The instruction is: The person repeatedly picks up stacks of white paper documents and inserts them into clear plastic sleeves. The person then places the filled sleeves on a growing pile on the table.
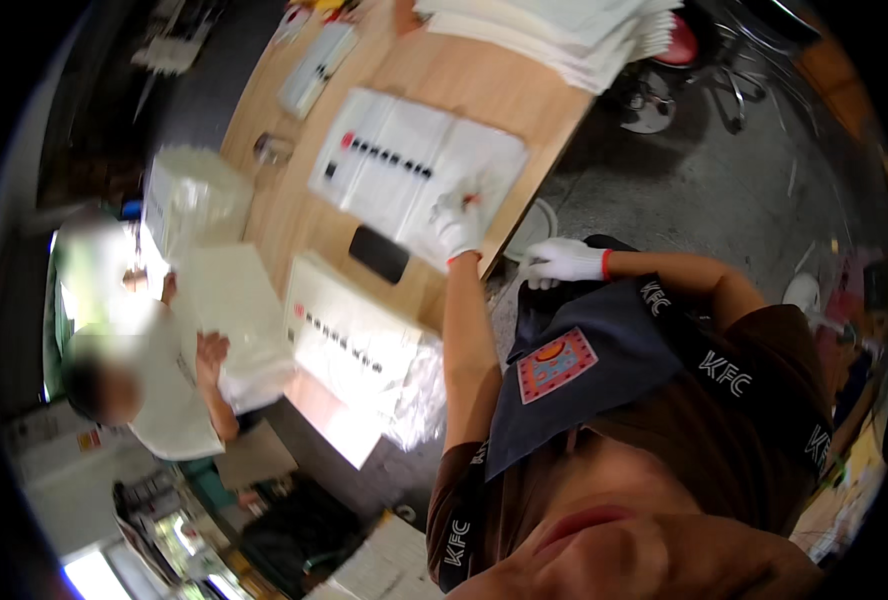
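On the wooden table lies a flat white printed sheet or bag, with a red dot and a row of black marks. My left hand, in a white glove with an orange cuff, is on its near right part. The fingers look closed around something small with an orange-red spot, too blurred to name. My right hand, gloved the same way, is off the table's near edge, close to my dark apron. Its fingers are loosely bent and apart, with nothing visible in them. A black phone-like slab lies beside the sheet.
Another printed white stack with clear plastic lies nearer left. A tall white stack is at the far edge. A clear-wrapped pack and a small glass-like object sit farther left. Across the table, a person handles white packs.
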Demonstrator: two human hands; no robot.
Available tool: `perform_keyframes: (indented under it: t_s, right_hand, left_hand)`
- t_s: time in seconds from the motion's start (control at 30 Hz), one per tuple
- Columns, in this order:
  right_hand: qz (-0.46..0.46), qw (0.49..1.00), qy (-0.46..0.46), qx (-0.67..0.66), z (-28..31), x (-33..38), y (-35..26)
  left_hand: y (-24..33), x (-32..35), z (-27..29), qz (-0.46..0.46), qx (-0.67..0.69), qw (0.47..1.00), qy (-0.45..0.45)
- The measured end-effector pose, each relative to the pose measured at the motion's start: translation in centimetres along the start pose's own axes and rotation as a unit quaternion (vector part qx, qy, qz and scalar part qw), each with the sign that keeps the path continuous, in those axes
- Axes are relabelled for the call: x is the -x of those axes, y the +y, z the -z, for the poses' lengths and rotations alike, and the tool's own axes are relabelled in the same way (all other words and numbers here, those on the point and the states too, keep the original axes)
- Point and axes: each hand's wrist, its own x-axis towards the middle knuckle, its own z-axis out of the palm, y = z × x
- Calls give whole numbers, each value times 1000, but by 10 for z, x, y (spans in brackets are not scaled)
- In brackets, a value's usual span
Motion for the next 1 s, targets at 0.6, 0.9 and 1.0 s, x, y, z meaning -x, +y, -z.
perform_keyframes:
  t_s: [0.6, 0.9, 1.0]
  right_hand:
    - [51, 972, 88, -210, 69, -77, -18]
    - [94, 972, 195, -85, 66, -105, -11]
    - [66, 972, 191, -117, 46, -141, -61]
  left_hand:
    - [18, -6, 26, 45, -59, 997, -31]
    - [8, -36, 41, 63, 184, 976, -96]
    - [-11, -41, 44, 69, 211, 974, -38]
